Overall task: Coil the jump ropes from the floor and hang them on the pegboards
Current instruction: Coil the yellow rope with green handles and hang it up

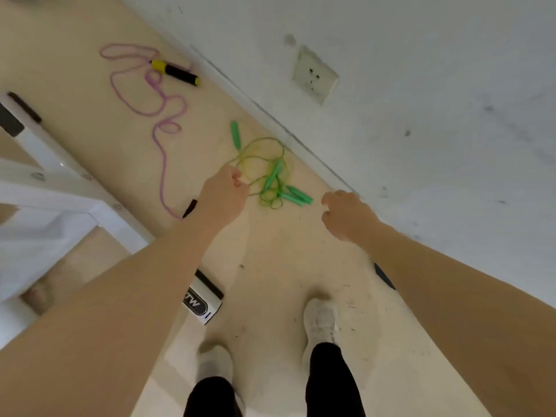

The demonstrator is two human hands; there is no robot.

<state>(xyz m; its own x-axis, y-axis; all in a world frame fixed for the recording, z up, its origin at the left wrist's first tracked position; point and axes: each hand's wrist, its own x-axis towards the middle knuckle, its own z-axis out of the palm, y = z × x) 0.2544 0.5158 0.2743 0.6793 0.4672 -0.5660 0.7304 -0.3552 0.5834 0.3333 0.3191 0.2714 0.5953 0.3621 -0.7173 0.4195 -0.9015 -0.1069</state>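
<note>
Over at the far left there's the white frame [45, 188] of some furniture, standing left of the green tangle and well apart from it. Next along, the purple jump rope [144, 97] squiggles across the beige floor [270, 266], up and left of the green tangle, with its yellow-and-black handle [176, 73] at the top end and a dark handle [190, 207] showing just beside your left wrist. Your left hand [224, 195] is right at the left edge of the green tangle, fingers curled in, thumb and fingertips pinching a strand of the yellow-green cord there. The green jump ropes [267, 173] themselves lie in a loose knot on the floor, near the foot of the wall [421, 115]: one green handle [234, 134] sticks out at the top left, the others bunch in the middle and lower right, cords looped around them. A white box with a black label [202, 300] sits below the tangle, by your left forearm. Your right hand [346, 216] hovers just right of the tangle, fingers loosely bent, gripping nothing, apart from the handles. Above that, on the wall, there's a socket plate [315, 75]. Your white shoes [320, 322] stand below the tangle.
</note>
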